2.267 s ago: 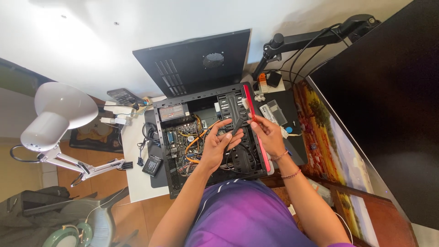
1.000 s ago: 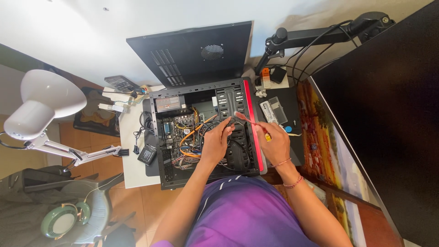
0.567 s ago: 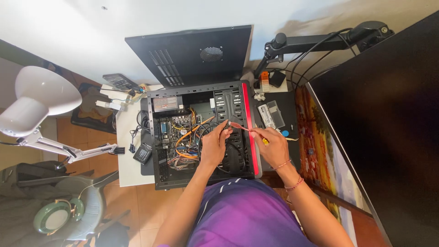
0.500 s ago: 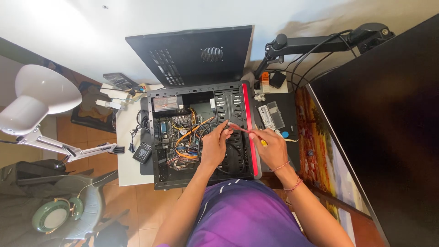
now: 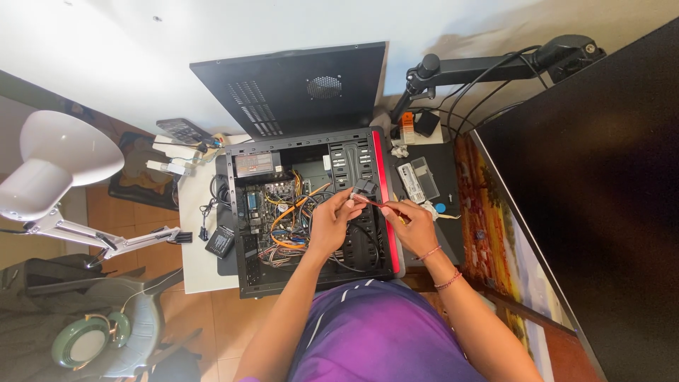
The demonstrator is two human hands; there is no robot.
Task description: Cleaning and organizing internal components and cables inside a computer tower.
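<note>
Black computer case (image 5: 311, 276) lying open on the white worktop (image 5: 194, 265), side panel (image 5: 297, 88) off and leaning against the wall at the far side. Both hands are over the right part of the case, near its red front strip (image 5: 385, 205). Left hand (image 5: 329, 225) has its fingers pinched on a small black connector (image 5: 363, 188) at the end of a thin red cable (image 5: 373, 203). Right hand (image 5: 410, 226) is closed round the same cable a bit further along, plus something yellow I can't make out. Orange cables (image 5: 297, 209) loop over the board inside, just left of the hands. On the right, a dark mat (image 5: 449, 180) has 2 small grey boxes (image 5: 417, 180). White lamp (image 5: 60, 166) sits off to the left, well apart from the case, and a monitor arm (image 5: 481, 67) stands far right.
</note>
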